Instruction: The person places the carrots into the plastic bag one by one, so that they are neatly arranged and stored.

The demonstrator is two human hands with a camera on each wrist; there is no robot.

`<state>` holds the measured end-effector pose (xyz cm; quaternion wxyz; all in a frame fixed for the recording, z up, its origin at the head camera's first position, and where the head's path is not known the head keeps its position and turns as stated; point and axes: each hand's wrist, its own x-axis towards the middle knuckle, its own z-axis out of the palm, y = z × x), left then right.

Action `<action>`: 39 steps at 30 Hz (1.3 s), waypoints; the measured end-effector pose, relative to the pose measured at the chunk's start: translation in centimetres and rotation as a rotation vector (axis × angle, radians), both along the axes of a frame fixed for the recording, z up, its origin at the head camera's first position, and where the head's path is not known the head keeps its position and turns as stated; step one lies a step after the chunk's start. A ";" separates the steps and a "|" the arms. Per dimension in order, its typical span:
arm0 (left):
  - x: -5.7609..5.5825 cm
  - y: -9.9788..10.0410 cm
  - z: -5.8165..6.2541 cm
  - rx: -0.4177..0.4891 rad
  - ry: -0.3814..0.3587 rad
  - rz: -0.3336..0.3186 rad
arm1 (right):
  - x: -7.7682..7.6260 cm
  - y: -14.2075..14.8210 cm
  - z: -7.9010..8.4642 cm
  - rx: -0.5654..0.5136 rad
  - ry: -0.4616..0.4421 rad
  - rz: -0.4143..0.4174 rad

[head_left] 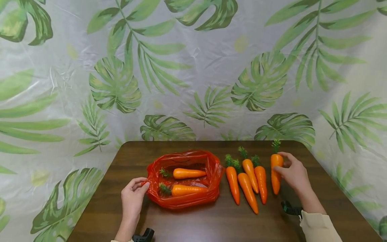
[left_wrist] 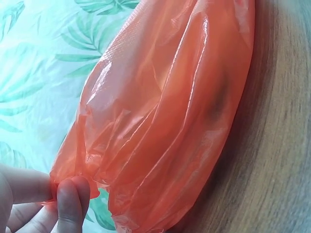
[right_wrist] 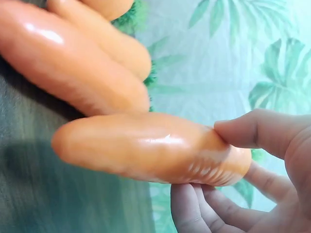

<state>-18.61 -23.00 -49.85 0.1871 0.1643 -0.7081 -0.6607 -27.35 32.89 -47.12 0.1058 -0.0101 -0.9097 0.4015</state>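
My left hand (head_left: 133, 195) pinches the left rim of a red plastic bag (head_left: 184, 203) between thumb and fingers; the left wrist view shows the bag's film (left_wrist: 160, 121) bunched at the fingertips. The bag's mouth is spread wide, and two carrots with green tops, an upper carrot (head_left: 188, 173) and a lower carrot (head_left: 187, 190), lie inside it. At the right, my right hand (head_left: 294, 171) grips another carrot (head_left: 275, 171) near its thick end, thumb on one side and fingers on the other. In the right wrist view this carrot (right_wrist: 141, 145) has its tip pointing left.
Several more carrots (head_left: 248, 191) lie side by side between the bag and my right hand, green tops toward the back. Everything is on a dark brown wooden table (head_left: 181, 225). Behind it hangs a leaf-patterned sheet (head_left: 208, 74).
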 end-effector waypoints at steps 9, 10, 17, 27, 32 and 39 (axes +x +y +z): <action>0.2 0.1 0.3 -0.010 -0.012 0.006 | 1.2 -1.0 2.1 0.026 0.029 0.016; 0.2 0.1 0.3 -0.010 -0.014 0.005 | 1.3 -1.2 2.3 0.021 0.032 0.020; 0.3 0.1 0.3 -0.017 -0.017 -0.004 | 2.0 -2.5 3.8 -0.040 0.074 0.043; 0.3 0.2 0.3 -0.019 -0.014 0.006 | 2.3 -4.9 5.8 -0.075 0.129 0.077; 0.2 0.1 0.2 -0.015 -0.008 0.007 | 2.4 -6.2 6.8 -0.106 0.128 0.098; 0.2 0.1 0.4 -0.014 -0.012 -0.004 | 2.5 -8.0 7.8 -0.182 0.095 0.118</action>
